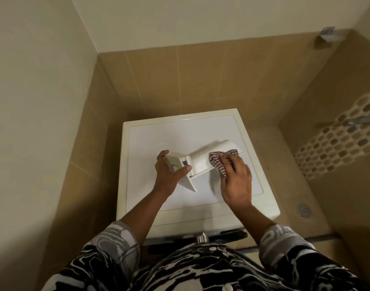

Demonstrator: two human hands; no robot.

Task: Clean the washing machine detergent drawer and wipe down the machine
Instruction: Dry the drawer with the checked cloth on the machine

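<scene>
The detergent drawer [203,162] lies on top of the washing machine [158,135] (about its middle), with the cloth [215,162] on the drawer's right part.

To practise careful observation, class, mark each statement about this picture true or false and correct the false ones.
1. The detergent drawer lies on top of the washing machine. True.
2. The right hand presses a checked cloth against the detergent drawer. True.
3. The left hand hangs free and touches nothing. False: it holds the front end of the detergent drawer.
4. The checked cloth lies on the floor. False: it is on the detergent drawer, under the fingers of the right hand.
5. A floor drain shows to the right of the washing machine. True.
</scene>
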